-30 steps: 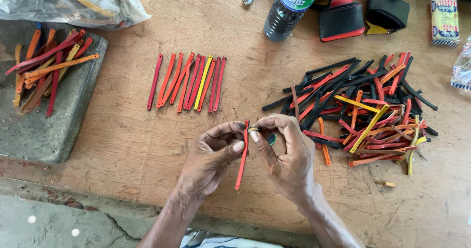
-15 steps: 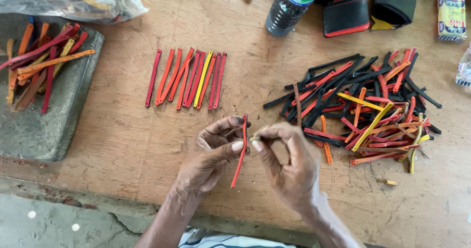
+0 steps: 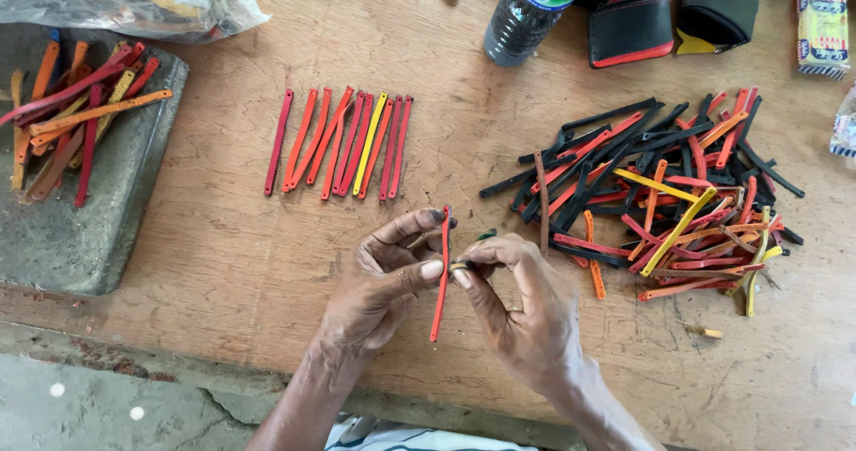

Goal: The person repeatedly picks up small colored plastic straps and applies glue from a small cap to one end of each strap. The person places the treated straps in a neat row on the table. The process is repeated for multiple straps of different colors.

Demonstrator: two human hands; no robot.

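Both hands fingertip to fingertip

A neat row of red, orange and yellow strips is laid side by side on the wooden counter. To the right, a loose heap of black, red, orange and yellow strips is spread. On the left, a grey slab is set, with more orange and red strips piled on it. A clear plastic bag is seen at the top left. A dark plastic bottle is stood at the top, beside black-and-red pouches.
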